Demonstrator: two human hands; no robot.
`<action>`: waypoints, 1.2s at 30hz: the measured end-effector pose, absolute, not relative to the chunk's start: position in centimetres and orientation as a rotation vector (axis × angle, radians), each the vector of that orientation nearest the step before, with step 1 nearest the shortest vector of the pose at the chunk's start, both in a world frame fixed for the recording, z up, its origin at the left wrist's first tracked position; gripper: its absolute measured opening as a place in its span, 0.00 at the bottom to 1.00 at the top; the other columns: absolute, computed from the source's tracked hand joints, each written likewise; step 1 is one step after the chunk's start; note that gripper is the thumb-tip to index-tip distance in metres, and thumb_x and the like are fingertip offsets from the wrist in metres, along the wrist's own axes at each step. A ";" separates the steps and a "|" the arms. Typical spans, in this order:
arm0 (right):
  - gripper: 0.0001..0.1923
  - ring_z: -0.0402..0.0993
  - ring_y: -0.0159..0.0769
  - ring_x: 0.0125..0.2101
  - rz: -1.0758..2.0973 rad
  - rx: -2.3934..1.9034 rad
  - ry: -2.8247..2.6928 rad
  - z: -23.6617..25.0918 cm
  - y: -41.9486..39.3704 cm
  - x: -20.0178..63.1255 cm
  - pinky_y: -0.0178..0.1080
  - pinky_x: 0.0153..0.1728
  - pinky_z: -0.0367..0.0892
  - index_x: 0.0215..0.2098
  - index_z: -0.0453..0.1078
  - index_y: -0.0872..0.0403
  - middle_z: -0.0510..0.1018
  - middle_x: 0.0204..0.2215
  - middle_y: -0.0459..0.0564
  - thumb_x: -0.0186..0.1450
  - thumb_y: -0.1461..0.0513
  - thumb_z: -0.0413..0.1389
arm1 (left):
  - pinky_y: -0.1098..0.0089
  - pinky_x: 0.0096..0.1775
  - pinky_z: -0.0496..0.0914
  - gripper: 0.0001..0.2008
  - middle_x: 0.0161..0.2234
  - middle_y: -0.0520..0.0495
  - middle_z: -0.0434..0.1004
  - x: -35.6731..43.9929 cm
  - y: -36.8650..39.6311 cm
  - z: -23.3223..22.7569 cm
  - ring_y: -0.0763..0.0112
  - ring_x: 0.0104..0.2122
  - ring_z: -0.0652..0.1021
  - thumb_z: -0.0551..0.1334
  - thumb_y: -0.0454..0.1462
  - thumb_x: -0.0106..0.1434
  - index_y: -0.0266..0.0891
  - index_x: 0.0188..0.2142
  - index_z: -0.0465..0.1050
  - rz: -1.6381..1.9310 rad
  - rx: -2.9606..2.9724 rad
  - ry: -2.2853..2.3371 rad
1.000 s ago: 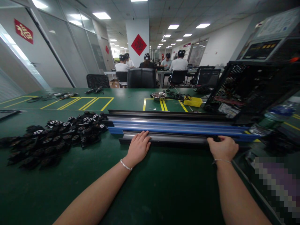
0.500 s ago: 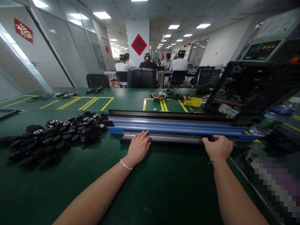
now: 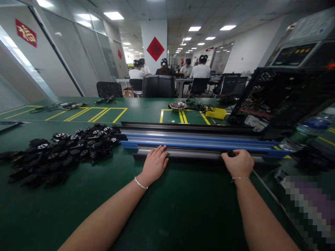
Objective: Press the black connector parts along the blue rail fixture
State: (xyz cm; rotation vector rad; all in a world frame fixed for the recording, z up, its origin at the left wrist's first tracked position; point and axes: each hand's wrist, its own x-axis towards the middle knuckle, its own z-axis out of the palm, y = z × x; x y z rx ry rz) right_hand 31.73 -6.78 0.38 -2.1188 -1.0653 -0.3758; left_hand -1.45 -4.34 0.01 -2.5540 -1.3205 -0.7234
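Note:
A dark grey and black channelled rail (image 3: 193, 155) lies lengthwise across the table in front of me. My left hand (image 3: 156, 161) rests flat on its left part, fingers stretched out over the channel and the thumb along the near edge. Farther right, my right hand (image 3: 239, 162) is closed, pinching a small black part (image 3: 230, 153) in the rail's channel; the fingers hide most of that part. Just behind lie blue rails (image 3: 183, 141), and beyond them a long black rail (image 3: 188, 127).
Many black parts (image 3: 70, 150) are heaped on the left. A metal bowl (image 3: 178, 106), cables and a yellow block (image 3: 216, 113) stand farther back. An opened black computer case (image 3: 274, 94) and a plastic bottle (image 3: 310, 129) are at right. People (image 3: 199, 70) sit at a far table.
My right hand has slid a little to the left along the rail, with the small black part in its fingers. My left hand has stayed in place.

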 end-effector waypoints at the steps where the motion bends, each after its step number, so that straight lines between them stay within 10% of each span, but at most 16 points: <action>1: 0.14 0.66 0.43 0.33 -0.372 -2.122 -1.069 0.4 -6.8 31.7 0.46 0.43 0.62 0.30 0.62 0.53 0.69 0.27 0.50 0.47 0.55 0.55 | 0.56 0.57 0.60 0.14 0.58 0.45 0.65 -1.5 -4.3 0.0 0.61 0.59 0.64 0.51 0.38 0.66 0.41 0.48 0.70 -0.720 -2.554 -1.324; 36: 0.13 0.67 0.46 0.34 -0.324 -2.121 -1.165 0.7 -6.5 29.9 0.45 0.37 0.62 0.29 0.61 0.52 0.70 0.30 0.53 0.48 0.56 0.56 | 0.57 0.57 0.59 0.13 0.58 0.45 0.65 -1.5 -4.2 -0.1 0.61 0.59 0.64 0.52 0.38 0.66 0.41 0.48 0.69 -0.722 -2.548 -1.321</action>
